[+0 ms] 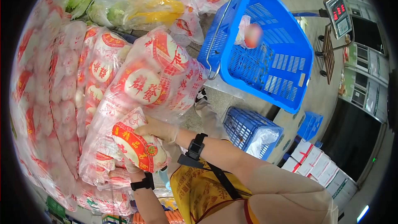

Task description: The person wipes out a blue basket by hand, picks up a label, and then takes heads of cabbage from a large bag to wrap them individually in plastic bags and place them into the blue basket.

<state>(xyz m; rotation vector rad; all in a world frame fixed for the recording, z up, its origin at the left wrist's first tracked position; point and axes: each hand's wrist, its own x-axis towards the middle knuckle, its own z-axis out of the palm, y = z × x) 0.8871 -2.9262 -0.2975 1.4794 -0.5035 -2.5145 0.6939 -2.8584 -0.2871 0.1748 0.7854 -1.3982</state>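
Printed produce packet (pixel 139 145), left of centre in the lower half of the frame, lying against a large clear plastic sack (pixel 145 85) of similarly printed packets. Right hand (pixel 156 128) gripping its upper right side; left hand (pixel 132 167) at its lower edge, mostly hidden, can't tell how tight. Probably moderately heavy, firm inside, bruisable. Thin wrap looks slippery, likely tears. Best hold: both palms round the body, not loose film.
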